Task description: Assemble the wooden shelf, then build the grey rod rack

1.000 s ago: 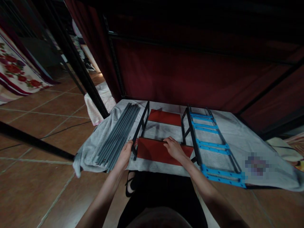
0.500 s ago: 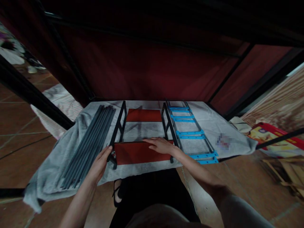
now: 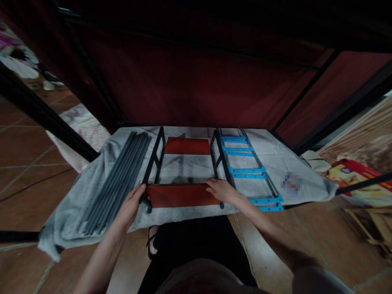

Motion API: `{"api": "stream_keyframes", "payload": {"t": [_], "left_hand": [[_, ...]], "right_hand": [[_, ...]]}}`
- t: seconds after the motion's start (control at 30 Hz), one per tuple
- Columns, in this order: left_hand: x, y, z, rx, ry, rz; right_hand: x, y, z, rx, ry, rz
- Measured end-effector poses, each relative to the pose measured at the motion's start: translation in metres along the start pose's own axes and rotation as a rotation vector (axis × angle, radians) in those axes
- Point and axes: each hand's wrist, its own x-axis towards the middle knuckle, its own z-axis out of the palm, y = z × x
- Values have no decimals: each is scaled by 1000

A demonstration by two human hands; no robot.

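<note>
A rack of black metal side frames (image 3: 153, 161) joined by red-brown panels stands on the grey cloth-covered table. My left hand (image 3: 131, 206) is closed around the near end of the left side frame, beside the front panel (image 3: 177, 196). With fingers bent over its upper edge, my right hand (image 3: 222, 190) holds the front panel near its right end. The fingertips behind that edge are hidden. A second red-brown panel (image 3: 187, 145) spans the frames farther back. Left of the rack lies a bundle of grey tubes (image 3: 119, 179); on its right are thin grey frames with blue crosspieces (image 3: 248, 173).
Grey cloth (image 3: 272, 159) covers the table. Dark red panels (image 3: 196, 90) rise behind it, and a black post (image 3: 49, 114) slants at the left. On the right, a red and yellow box (image 3: 358, 179) and a wooden stool-like frame (image 3: 367, 224) stand beyond the table.
My right hand has slid to the right along the front panel, from lying flat across it to bending over its edge. The left hand stays at the left frame. The camera view has shifted slightly.
</note>
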Motion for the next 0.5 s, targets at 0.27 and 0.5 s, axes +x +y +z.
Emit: {"api": "stream_keyframes", "payload": {"t": [0.27, 0.5], "left_hand": [[-15, 2, 2, -71, -125, 42], [-17, -2, 3, -118, -149, 28]], "right_hand": [[-16, -13, 21, -24, 118, -37], [-25, -17, 27, -24, 134, -80]]}}
